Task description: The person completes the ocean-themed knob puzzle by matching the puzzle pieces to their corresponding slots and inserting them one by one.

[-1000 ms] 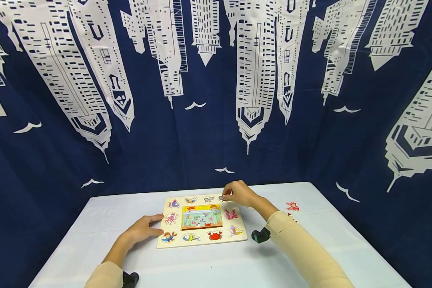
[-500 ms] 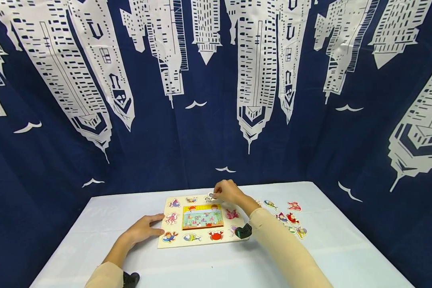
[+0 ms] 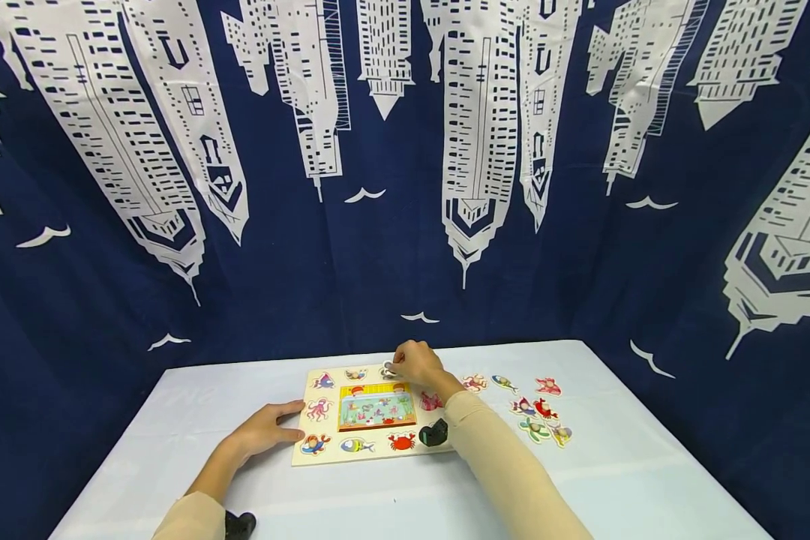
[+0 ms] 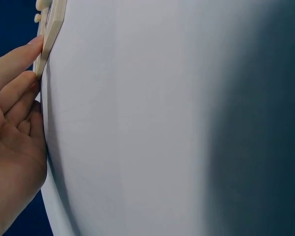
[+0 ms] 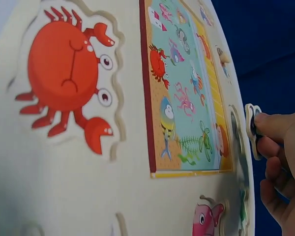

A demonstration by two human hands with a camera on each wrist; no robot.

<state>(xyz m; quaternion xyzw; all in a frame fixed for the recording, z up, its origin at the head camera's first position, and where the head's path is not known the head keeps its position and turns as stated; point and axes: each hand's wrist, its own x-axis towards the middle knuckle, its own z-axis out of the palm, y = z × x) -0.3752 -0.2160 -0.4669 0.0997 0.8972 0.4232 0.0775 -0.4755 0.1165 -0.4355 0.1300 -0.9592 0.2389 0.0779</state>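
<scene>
A pale wooden puzzle board [image 3: 331, 456] printed with sea creatures lies on the table. Its left edge meets the thumb and fingertips of my left hand [image 3: 259, 433], whose fingers are fairly straight. Over the board's top edge, my right hand [image 3: 418, 362] pinches a small grey puzzle piece [image 5: 252, 130] between thumb and fingers. In the right wrist view the piece is tilted and raised beside a grey-printed recess [image 5: 237, 132]; which creature it shows is hidden by the fingers. My right forearm covers the board's lower right corner in the head view.
Several loose puzzle pieces lie right of the board, among them an octopus [image 3: 475, 383], a striped fish [image 3: 504, 383], a red crab [image 3: 545, 409] and a green turtle [image 3: 534, 430]. A navy curtain [image 3: 378, 285] hangs behind the white table [image 3: 351, 502].
My right hand has moved left along the board's top edge with the grey puzzle piece, from the upper right corner. The loose pieces have come out from behind the arm. My left hand stays put.
</scene>
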